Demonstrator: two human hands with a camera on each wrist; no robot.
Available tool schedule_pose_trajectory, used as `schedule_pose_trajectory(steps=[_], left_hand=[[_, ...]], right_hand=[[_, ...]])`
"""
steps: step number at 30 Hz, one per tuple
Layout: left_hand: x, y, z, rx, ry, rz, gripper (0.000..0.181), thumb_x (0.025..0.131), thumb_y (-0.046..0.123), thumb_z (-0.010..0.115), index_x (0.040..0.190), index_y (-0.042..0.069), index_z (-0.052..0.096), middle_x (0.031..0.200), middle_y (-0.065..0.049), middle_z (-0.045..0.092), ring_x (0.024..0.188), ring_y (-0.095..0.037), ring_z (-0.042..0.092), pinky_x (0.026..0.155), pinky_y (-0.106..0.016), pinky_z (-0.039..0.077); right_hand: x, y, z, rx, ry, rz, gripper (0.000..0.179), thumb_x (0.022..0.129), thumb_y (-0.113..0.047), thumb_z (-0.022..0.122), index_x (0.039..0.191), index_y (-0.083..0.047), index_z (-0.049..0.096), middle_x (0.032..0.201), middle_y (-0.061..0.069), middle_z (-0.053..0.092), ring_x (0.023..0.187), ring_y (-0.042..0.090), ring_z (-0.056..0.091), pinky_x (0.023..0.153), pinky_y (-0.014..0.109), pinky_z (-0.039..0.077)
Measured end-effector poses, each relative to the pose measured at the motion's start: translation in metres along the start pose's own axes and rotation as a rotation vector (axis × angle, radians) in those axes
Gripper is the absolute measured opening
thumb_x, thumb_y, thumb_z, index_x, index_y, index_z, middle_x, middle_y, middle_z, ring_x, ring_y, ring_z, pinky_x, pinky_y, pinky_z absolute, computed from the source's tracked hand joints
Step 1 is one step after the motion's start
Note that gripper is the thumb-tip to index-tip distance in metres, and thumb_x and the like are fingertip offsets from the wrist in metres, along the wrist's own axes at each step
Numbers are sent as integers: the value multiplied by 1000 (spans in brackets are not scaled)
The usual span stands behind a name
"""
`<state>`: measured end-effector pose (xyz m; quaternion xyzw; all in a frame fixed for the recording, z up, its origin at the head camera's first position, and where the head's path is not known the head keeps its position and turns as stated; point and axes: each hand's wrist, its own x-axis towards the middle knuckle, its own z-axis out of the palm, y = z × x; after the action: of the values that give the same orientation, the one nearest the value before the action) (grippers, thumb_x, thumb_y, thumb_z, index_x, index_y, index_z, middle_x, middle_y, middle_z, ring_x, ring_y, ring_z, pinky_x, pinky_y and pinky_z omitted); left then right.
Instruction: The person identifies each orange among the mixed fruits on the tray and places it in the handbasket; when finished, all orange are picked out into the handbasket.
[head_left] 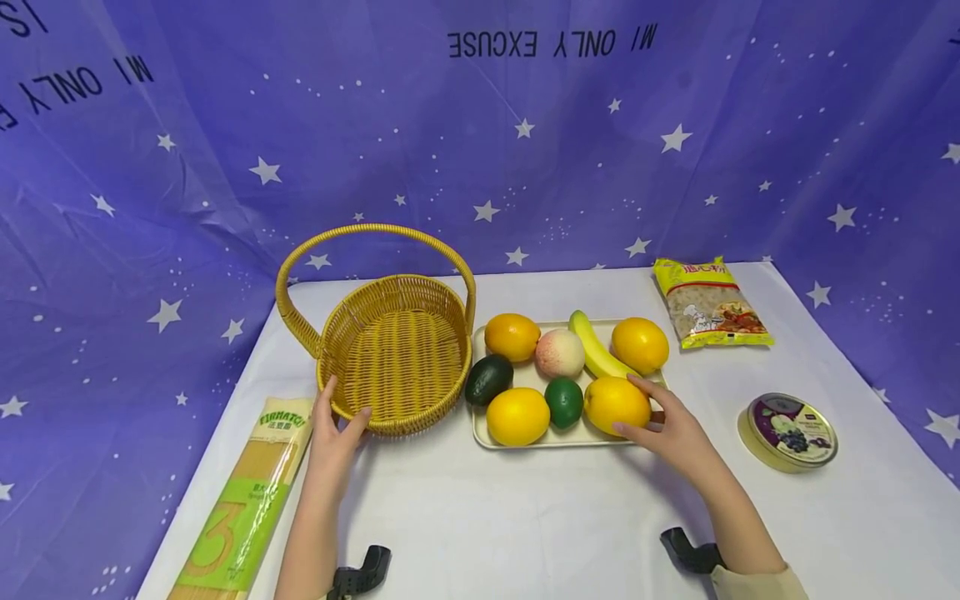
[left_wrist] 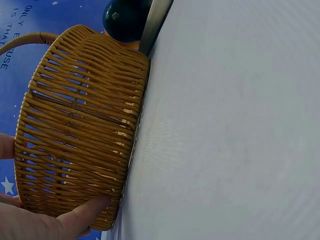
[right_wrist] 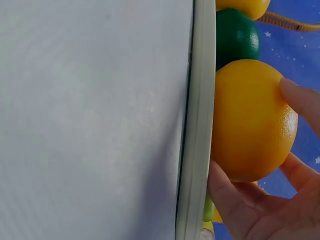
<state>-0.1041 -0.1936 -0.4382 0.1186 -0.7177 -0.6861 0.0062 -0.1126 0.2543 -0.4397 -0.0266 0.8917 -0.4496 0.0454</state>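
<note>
A wicker basket with a tall arched handle stands on the table's left side, nothing inside it. My left hand grips its near-left wall; in the left wrist view the thumb presses the outer weave while fingers reach over the rim. My right hand holds an orange at the tray's near-right corner, with thumb and fingers spread around it. In the right wrist view this orange sits behind the cream tray rim. Beside it lies a green lime.
The tray also bears other oranges, a dark avocado, a peach and a banana. A spaghetti pack lies left, a yellow food bag back right, a round tin at right.
</note>
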Motion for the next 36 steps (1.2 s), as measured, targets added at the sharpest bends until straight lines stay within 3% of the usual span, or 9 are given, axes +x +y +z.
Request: schedule_pose_trajectory(steps=[2,9,19,25,28,36], left_hand=[[0,-1,0,-6,3,-2,80,99,10,52,156,23,-2,159,-10,-9,144,-30,12,99,-25,41],[-2,-3,1,-28,20,-8,79,99,8,53,157,20,2,159,-13,-4,144,-29,11,106,-46,37],[-3,-5,2,-52,18,-4,80,98,8,54,157,22,2,159,-13,-2,144,-27,10,104,-37,39],[-2,-5,2,-57,28,-3,82,98,9,55,157,25,0,159,-13,0,144,-27,13,99,-27,43],[-2,-5,2,-60,31,-6,83,98,10,56,156,27,-1,159,-12,-1,144,-26,13,101,-29,42],[-1,-5,2,-75,29,-3,84,98,10,56,156,29,-3,159,-10,-1,144,-24,12,101,-29,41]], right_hand=[[0,1,0,-3,0,10,78,84,-34,76,147,-10,37,144,24,37,107,41,55,89,53,51],[-2,6,2,-26,32,38,78,80,-41,78,144,-16,43,142,20,42,107,40,55,87,53,51],[-3,1,-3,-25,63,46,77,79,-42,79,142,-17,46,139,18,45,106,38,55,82,47,53],[-1,-18,-10,22,64,9,75,80,-40,79,143,-18,45,138,15,46,108,38,53,79,43,54],[5,-29,-11,57,61,-27,73,80,-37,79,143,-18,45,138,14,46,109,38,53,80,42,54],[29,-70,9,146,4,-141,71,77,-33,82,139,-21,50,137,8,47,109,35,54,82,32,56]])
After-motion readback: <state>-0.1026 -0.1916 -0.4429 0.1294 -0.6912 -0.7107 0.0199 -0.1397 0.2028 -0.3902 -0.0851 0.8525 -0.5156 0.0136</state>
